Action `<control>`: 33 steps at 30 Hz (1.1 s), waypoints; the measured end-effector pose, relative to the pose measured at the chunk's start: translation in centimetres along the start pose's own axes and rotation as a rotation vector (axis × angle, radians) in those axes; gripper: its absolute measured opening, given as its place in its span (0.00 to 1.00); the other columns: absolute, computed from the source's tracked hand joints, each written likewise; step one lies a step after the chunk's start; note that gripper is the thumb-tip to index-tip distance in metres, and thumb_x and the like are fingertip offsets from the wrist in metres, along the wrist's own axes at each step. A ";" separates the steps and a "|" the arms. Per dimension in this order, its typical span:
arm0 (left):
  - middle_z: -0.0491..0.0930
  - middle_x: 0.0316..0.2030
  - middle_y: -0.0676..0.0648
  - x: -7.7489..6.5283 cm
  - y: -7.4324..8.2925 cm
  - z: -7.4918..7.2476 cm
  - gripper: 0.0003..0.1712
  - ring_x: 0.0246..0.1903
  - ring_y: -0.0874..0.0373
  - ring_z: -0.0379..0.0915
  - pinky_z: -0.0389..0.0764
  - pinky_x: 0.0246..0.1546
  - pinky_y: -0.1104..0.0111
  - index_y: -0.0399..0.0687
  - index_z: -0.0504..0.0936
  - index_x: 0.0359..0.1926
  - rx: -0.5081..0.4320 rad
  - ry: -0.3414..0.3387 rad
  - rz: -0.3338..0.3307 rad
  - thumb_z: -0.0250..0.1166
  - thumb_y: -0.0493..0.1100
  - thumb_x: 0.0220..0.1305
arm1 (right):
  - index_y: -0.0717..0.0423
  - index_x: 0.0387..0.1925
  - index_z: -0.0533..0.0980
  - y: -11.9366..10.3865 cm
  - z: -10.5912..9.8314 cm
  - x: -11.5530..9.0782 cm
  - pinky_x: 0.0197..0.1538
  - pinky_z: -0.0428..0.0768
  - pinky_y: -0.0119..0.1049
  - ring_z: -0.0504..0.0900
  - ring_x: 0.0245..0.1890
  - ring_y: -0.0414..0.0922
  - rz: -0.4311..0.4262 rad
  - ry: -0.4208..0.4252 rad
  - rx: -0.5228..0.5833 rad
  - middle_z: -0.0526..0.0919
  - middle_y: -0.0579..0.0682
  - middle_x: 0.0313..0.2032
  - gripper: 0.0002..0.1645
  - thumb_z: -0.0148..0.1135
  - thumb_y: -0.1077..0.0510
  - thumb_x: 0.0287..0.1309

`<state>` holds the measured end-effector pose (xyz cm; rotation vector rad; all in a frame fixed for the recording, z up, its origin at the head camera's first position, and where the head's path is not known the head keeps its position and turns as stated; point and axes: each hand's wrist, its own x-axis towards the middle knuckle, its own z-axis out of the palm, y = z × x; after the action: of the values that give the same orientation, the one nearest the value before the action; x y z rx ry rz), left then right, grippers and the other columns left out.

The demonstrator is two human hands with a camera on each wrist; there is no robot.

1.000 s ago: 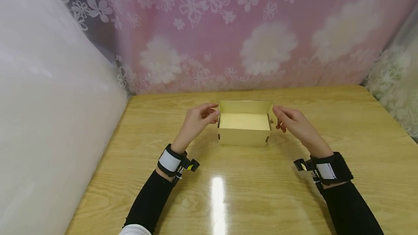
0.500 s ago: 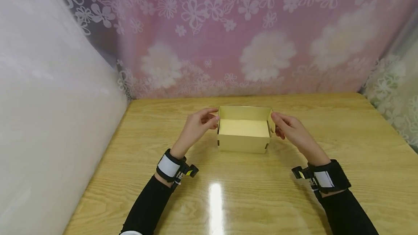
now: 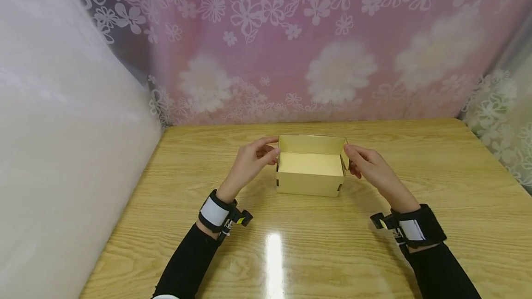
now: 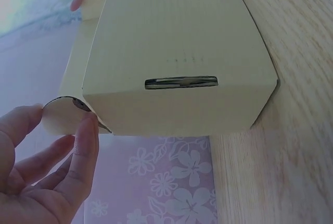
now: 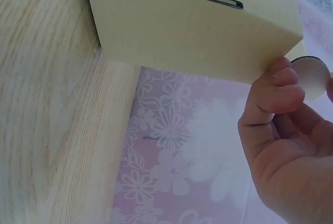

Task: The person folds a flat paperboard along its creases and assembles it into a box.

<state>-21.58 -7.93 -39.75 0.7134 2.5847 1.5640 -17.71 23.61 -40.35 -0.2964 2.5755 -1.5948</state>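
A small pale-yellow cardboard box stands on the table with its top open and its back panel raised. On the box's left side my left hand pinches a rounded flap between thumb and fingers, as the left wrist view shows. My right hand grips the matching right flap, its fingers curled close to the box's corner. Inside, the bare bottom is visible from the head view. A dark-edged slot runs along a lower edge of the box.
The wood-grain table extends around the box, with a bright light reflection near its front. A pink floral curtain hangs behind the table's back edge. A white sheet-like surface borders the left side.
The head view has tilted so that everything sits lower in it. My right hand has moved slightly inward with the right flap; my left hand keeps its place at the left flap.
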 end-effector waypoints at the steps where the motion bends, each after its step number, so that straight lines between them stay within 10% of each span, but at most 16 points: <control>1: 0.87 0.42 0.42 0.0 0.0 0.0 0.25 0.37 0.48 0.86 0.85 0.43 0.63 0.44 0.76 0.66 0.004 -0.003 -0.001 0.62 0.48 0.73 | 0.63 0.32 0.66 0.0 0.0 0.0 0.31 0.68 0.41 0.68 0.24 0.50 0.007 0.000 -0.002 0.67 0.54 0.25 0.29 0.41 0.41 0.79; 33: 0.87 0.43 0.43 0.2 -0.3 -0.7 0.23 0.38 0.51 0.85 0.84 0.43 0.65 0.44 0.76 0.63 0.023 -0.082 -0.020 0.64 0.46 0.71 | 0.65 0.34 0.70 -0.2 0.2 0.0 0.30 0.71 0.38 0.70 0.24 0.50 -0.014 -0.004 0.024 0.71 0.55 0.26 0.28 0.44 0.43 0.78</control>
<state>-22.03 -8.52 -39.58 0.7353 2.5471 1.4693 -17.66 23.39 -40.27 -0.3155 2.5546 -1.6274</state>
